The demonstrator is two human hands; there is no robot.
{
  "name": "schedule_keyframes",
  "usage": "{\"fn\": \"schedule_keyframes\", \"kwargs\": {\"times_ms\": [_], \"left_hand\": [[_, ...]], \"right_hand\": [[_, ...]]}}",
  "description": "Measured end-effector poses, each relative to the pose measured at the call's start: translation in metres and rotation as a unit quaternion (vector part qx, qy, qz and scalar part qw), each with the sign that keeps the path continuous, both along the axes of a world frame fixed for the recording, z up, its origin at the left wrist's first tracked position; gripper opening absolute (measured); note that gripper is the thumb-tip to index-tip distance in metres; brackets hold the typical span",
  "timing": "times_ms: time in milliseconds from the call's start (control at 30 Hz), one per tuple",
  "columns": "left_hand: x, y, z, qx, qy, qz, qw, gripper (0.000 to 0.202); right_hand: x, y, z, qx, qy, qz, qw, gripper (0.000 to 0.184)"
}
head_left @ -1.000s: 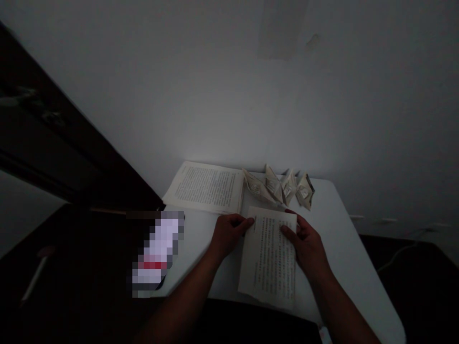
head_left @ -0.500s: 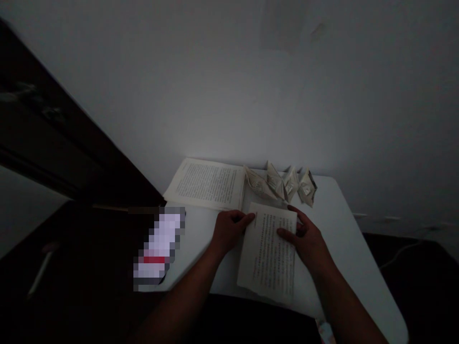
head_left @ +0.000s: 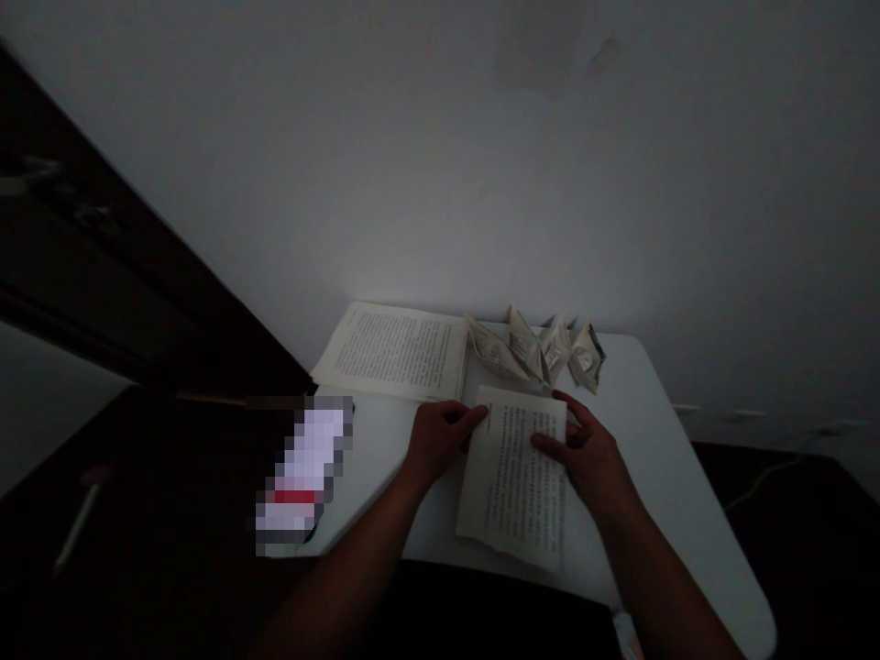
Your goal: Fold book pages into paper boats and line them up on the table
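A sheet of printed paper (head_left: pixel 512 486) is held between both hands above the white table, its lower edge uneven. My left hand (head_left: pixel 440 445) pinches its upper left edge with thumb and fingers. On the other side, my right hand (head_left: pixel 584 449) grips the upper right edge, thumb on top of the print and fingers behind. Just beyond the sheet stand several folded paper boats (head_left: pixel 526 348) in a row, made of printed pages. To their left lies a book or stack of printed pages (head_left: pixel 399 353), flat near the wall.
The white table (head_left: pixel 660 477) has rounded corners and touches the wall (head_left: pixel 412 165). A phone with a pixelated screen (head_left: pixel 306 472) lies at its left edge. A dark door (head_left: pixel 103 247) stands at left, and a cable (head_left: pixel 763 477) runs along the right.
The lower end of the sheet has lifted slightly. Both hands keep their hold in nearly the same place; the whole view has shifted very little.
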State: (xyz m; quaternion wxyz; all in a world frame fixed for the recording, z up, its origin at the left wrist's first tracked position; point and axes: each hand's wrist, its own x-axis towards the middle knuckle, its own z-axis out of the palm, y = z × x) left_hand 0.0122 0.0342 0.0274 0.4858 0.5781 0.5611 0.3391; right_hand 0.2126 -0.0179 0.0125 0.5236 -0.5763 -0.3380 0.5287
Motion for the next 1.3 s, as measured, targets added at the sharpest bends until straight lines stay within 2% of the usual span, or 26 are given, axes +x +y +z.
{"fn": "schedule_keyframes", "kwargs": {"times_ms": [1033, 1300], "left_hand": [[-0.0006, 0.0016, 0.0001, -0.017, -0.013, -0.002, 1.000, 0.036], [-0.0006, 0.0016, 0.0015, 0.009, 0.018, 0.005, 1.000, 0.035]], "right_hand": [[-0.0026, -0.0004, 0.0049, 0.003, -0.010, 0.000, 1.000, 0.086], [-0.0026, 0.0005, 0.0059, -0.005, -0.013, -0.005, 1.000, 0.093]]}}
